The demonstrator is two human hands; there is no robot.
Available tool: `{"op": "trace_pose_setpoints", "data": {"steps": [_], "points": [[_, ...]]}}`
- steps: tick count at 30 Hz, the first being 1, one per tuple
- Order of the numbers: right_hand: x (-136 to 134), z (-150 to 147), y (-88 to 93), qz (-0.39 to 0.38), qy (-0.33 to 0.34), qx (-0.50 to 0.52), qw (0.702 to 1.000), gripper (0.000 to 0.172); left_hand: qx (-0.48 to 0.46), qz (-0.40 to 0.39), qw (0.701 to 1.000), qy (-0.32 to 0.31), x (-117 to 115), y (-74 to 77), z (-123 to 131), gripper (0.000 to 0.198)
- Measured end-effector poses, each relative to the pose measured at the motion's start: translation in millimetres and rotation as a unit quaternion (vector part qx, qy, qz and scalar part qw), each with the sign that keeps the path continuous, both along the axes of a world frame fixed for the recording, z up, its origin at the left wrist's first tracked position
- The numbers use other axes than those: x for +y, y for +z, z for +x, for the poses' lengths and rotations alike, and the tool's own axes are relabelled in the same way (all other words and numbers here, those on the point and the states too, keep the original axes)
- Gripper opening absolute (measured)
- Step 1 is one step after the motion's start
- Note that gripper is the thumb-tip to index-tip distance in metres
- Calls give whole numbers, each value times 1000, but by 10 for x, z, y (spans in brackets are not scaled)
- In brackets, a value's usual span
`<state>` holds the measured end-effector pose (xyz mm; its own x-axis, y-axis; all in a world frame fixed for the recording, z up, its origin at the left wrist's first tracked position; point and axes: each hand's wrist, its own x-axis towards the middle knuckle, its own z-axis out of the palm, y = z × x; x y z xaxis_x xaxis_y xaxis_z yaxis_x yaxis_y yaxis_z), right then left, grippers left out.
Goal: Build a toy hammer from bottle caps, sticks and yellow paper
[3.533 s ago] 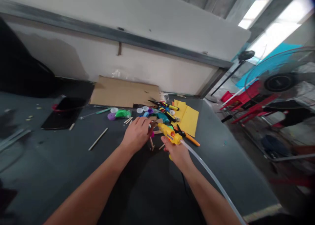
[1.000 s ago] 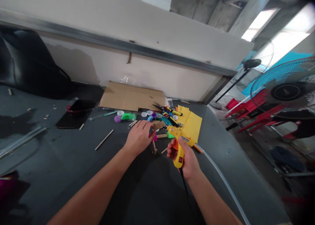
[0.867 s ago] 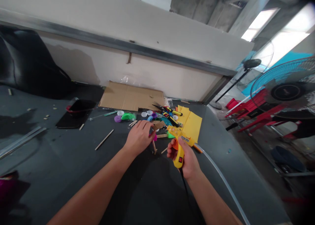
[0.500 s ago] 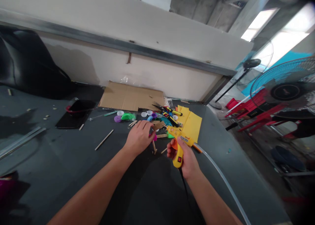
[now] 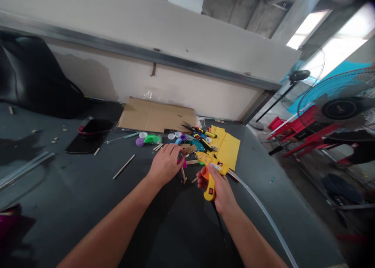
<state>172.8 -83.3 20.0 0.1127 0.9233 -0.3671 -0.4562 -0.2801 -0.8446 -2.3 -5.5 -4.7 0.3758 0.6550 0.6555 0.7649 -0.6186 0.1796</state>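
Observation:
My right hand (image 5: 218, 184) is wrapped round a yellow hot glue gun (image 5: 211, 162), a long clear glue stick (image 5: 263, 209) trailing from its back. The gun's nozzle points left, at or very near a small piece of brown cardboard (image 5: 190, 150). My left hand (image 5: 165, 162) pinches that cardboard from the left, its fingertips partly hidden. Below these fingers are a bit of magenta material (image 5: 183, 163) and a thin wooden stick (image 5: 183, 176); whether they are joined to the cardboard I cannot tell.
Behind my hands lie pliers (image 5: 205, 137), bottle caps (image 5: 140, 142), yellow sheets (image 5: 230, 147) and a flat cardboard piece (image 5: 155, 115). A phone (image 5: 84, 143) and a loose stick (image 5: 124, 167) are on the left. A fan (image 5: 340, 108) stands off the table's right side.
My right hand has shifted slightly left with the glue gun, bringing the nozzle closer to the cardboard. My left hand has stayed almost still.

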Motion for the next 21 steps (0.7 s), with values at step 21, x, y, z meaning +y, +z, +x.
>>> {"op": "trace_pose_setpoints", "data": {"steps": [21], "points": [[-2,-11,-68,49,7,-158,986,44,-10,13,1000,-9,-10,43,2,17]]}}
